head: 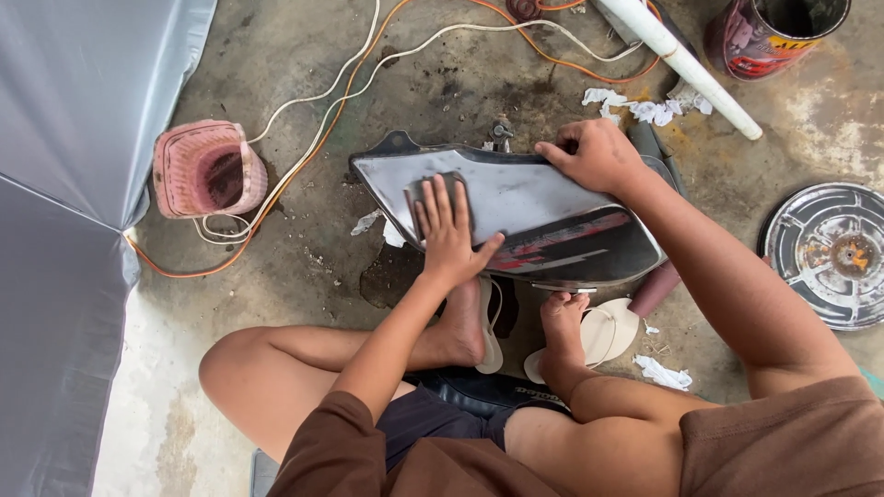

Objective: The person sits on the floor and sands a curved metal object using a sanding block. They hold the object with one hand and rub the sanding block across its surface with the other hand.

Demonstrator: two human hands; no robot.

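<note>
Hiding most of a dark rectangular sanding pad [440, 204], the left hand [451, 241] lies flat with fingers spread on the curved grey and black motorcycle side panel [525, 216], which rests on the stained concrete floor [442, 83] just ahead of the person's bare feet, its far edge partly covered. The pink woven plastic basket [204, 167] at left shows only a dark inside; the red tin can [769, 35] is cut off at the top. The right hand [594, 155] curls over the panel's upper edge, gripping it.
</note>
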